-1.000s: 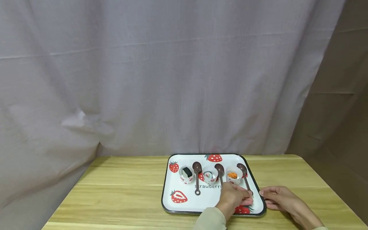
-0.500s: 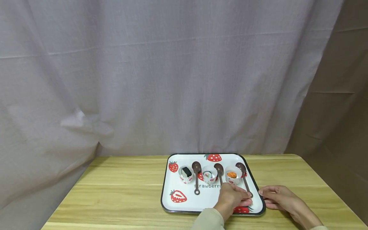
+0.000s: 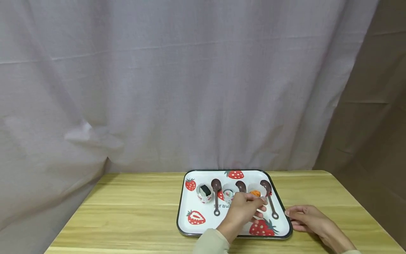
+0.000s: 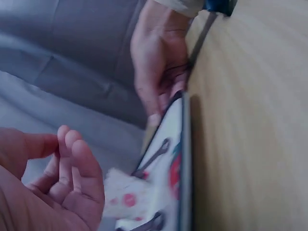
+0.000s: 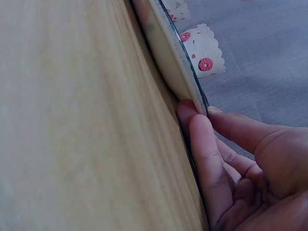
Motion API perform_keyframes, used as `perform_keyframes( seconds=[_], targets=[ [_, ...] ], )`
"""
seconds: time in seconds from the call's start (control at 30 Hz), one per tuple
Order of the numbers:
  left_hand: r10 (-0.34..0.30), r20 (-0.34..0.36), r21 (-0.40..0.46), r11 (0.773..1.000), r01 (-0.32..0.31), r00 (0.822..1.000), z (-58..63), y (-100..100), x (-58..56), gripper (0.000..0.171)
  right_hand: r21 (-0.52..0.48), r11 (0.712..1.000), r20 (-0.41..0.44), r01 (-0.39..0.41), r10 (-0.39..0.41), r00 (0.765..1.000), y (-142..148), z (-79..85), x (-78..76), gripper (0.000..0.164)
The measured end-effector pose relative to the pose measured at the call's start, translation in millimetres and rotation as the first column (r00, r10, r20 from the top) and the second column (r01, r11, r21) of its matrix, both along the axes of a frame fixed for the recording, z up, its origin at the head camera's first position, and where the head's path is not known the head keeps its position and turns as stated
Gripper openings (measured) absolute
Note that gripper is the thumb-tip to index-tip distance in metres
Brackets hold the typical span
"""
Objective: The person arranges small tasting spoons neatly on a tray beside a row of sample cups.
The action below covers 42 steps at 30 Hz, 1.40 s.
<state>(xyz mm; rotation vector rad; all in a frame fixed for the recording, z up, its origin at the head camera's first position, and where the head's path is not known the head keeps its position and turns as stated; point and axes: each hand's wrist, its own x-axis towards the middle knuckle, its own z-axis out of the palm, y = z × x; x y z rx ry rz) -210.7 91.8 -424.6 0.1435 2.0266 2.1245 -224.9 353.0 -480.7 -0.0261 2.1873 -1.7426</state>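
On the wooden table (image 3: 133,211), the strawberry tray (image 3: 190,208) holds three paper cups and three spoons. Left hand (image 3: 242,210), fingers loosely curled and empty, hovers near the middle spoon (image 3: 240,186). Right hand (image 3: 306,218), fingers straight, touches the tray's right rim.
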Motion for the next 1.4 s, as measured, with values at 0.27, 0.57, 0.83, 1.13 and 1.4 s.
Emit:
perform_keyframes(
  seconds=[0.27,0.57,0.83,1.13,1.4],
  targets=[
    [-0.096,-0.212,-0.025,0.995,0.093,0.973,24.4,-50,-0.1,0.014,-0.043,0.999,-0.008,-0.001,0.001,1.0,4,-1.1,3.6,0.028],
    [-0.115,-0.338,-0.26,0.965,0.025,0.934,35.3,-104,4.6,0.014,0.006,1.0,-0.025,-0.009,0.009,1.0,-3,1.2,0.8,0.041],
    [-0.154,-0.47,-0.413,0.909,-0.063,0.869,34.4,-136,11.7,0.012,0.027,1.0,-0.028,0.0,0.001,1.0,-9,7.7,-4.0,0.043],
    [-0.164,-0.509,-0.521,0.84,-0.151,0.845,30.2,-174,21.2,0.006,-0.03,1.0,-0.009,0.006,-0.006,1.0,-8,2.9,3.7,0.033],
    [-0.118,-0.517,-0.684,0.652,-0.326,0.848,11.0,-215,11.7,0.01,0.042,0.998,-0.013,0.035,-0.035,0.999,-1,4.7,7.1,0.039]
  ],
)
